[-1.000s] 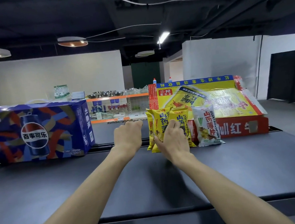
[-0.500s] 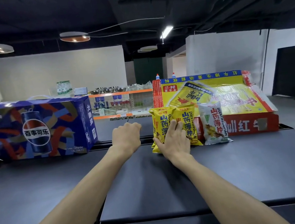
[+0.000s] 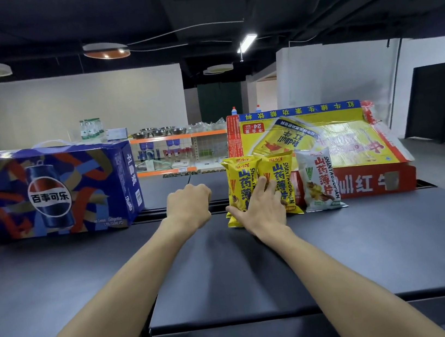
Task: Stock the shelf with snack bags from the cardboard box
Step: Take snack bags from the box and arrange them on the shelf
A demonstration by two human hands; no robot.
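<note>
Snack bags, at least two yellow foil pillow packs [image 3: 239, 183] upright side by side and a white pack of the same make [image 3: 318, 180] just to their right, stand toward the far side of the wide dark grey shelf [image 3: 369, 247] that carries everything. Well to their left on it sits a large blue printed cola carton [image 3: 47, 193]. Directly behind the bags lies a low red and yellow drinks carton [image 3: 355, 146], and the packs seem to lean on its red front. The right hand [image 3: 261, 208] lies flat against the yellow pair, with its fingers [image 3: 261, 187] straight and spread over the printed faces and the thumb down by the lower left corner. It presses rather than grips. The left hand [image 3: 188, 207] rests apart from them, just to their left, curled into a fist with nothing visible in it. Judging by their puffed shape, the bags are light, air-filled and soft, with slick film and brittle chips inside. They would tip at a nudge and crush under a hard squeeze. The safest hold is probably the flat crimped seam along the top [image 3: 277, 158], pinched lightly, or a loose span across the two side edges, keeping off the belly of the pack.
</note>
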